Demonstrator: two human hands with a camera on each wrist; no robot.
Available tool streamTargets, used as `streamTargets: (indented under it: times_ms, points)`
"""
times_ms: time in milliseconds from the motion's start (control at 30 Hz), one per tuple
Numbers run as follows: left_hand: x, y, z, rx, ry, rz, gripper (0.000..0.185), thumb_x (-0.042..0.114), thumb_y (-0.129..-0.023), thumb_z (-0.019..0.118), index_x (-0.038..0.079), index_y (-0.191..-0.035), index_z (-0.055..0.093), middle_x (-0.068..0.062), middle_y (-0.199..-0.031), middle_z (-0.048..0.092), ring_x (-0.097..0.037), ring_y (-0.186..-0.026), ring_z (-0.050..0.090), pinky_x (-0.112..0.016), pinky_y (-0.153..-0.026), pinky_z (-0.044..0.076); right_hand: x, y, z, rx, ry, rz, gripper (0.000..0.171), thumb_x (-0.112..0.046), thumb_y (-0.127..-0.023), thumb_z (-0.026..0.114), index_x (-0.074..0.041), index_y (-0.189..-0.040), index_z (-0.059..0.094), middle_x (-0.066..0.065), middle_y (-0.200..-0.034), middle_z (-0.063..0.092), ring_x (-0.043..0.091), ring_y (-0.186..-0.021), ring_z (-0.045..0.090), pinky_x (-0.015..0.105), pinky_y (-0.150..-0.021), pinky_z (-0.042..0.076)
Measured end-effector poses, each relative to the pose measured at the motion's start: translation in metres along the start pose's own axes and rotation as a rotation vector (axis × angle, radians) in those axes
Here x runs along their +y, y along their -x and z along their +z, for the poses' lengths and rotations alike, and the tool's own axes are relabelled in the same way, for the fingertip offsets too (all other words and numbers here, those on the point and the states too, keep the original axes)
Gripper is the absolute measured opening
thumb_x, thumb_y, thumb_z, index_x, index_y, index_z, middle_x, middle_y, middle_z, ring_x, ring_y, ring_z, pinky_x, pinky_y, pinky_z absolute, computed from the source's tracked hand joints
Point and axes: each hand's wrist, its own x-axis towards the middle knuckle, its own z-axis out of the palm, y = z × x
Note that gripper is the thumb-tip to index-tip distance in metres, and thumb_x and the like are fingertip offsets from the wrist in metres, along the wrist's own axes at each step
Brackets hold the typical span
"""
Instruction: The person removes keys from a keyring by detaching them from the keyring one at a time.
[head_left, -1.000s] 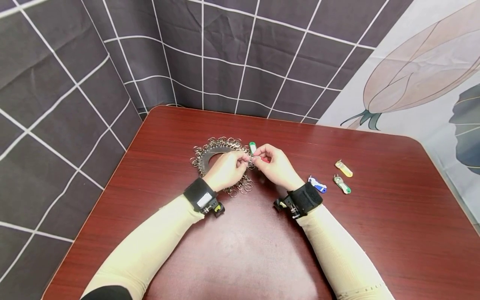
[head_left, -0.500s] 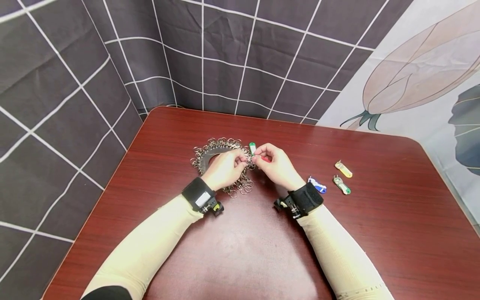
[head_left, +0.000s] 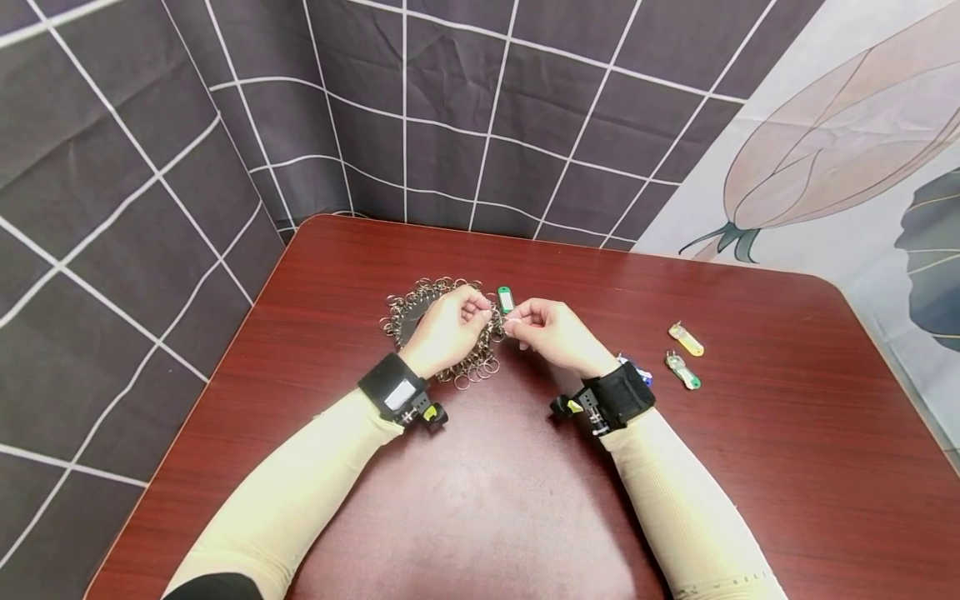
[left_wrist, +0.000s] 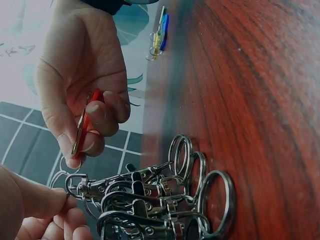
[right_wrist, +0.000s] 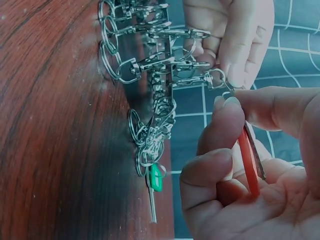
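A dark ring-shaped holder [head_left: 411, 317] lies on the table, hung all round with metal swivel snap hooks. My left hand [head_left: 448, 329] is over its right side and pinches the split ring [left_wrist: 59, 176] on one raised hook [left_wrist: 82, 187] between thumb and index finger. Close by on the right, my right hand [head_left: 558, 335] holds a red key tag [right_wrist: 248, 162] together with a metal key [right_wrist: 257, 152]. Its thumb and index fingertips are right at that split ring. In the head view the fingers hide the red tag.
A green key tag [head_left: 506, 298] hangs at the holder's right edge, just beyond my fingertips. On the table to the right lie keys with a yellow tag [head_left: 687, 340], a green tag [head_left: 683, 371] and a blue tag [head_left: 643, 376], the last partly behind the right wrist strap.
My left hand has shifted slightly up and my right hand slightly down and right. The red tag, visible before in the head view, is now covered by the right fingers.
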Motion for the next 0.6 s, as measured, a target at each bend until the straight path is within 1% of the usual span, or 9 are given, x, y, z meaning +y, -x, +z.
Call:
streamTargets:
  times_ms: [133,333,433,600]
  points:
    - [0.0023,0.0007,-0.0005,-0.013,-0.016,0.019,0.007,0.011,-0.092,0.064,0.009,-0.098,0.062,-0.002,-0.089,0.064,-0.014,-0.083,0.061,-0.027,-0.077,0.051,-0.0006,0.0001,0.0000,0.023,-0.007,-0.005,0.010,-0.016,-0.090,0.065,-0.007,-0.095,0.065,0.020,-0.082,0.066,0.029,-0.070,0.062,0.028,-0.062,0.049]
    - [0.0066,0.0024,-0.0008,-0.089,-0.049,0.018,0.006,0.014,-0.092,0.064,0.012,-0.097,0.062,0.002,-0.087,0.063,-0.011,-0.081,0.060,-0.027,-0.074,0.050,-0.0016,-0.0002,-0.0009,0.063,-0.033,-0.003,0.011,-0.015,-0.089,0.066,-0.006,-0.095,0.064,0.021,-0.081,0.064,0.034,-0.073,0.061,0.025,-0.061,0.045]
    - [0.0068,0.0026,-0.0004,-0.108,-0.054,0.014,0.007,0.014,-0.093,0.064,0.011,-0.099,0.063,0.002,-0.087,0.063,-0.011,-0.081,0.060,-0.027,-0.074,0.050,-0.0019,-0.0003,-0.0004,0.069,-0.042,-0.003,0.013,-0.015,-0.089,0.066,-0.004,-0.096,0.064,0.021,-0.080,0.063,0.037,-0.075,0.061,0.024,-0.060,0.044]
    - [0.0068,0.0017,-0.0012,-0.146,-0.085,0.015,0.012,0.014,-0.092,0.064,0.009,-0.103,0.067,0.002,-0.085,0.064,-0.011,-0.080,0.060,-0.025,-0.073,0.049,-0.0024,-0.0015,0.0005,0.076,-0.049,-0.010,0.014,-0.012,-0.090,0.065,-0.001,-0.098,0.064,0.014,-0.077,0.063,0.041,-0.076,0.060,0.022,-0.058,0.043]
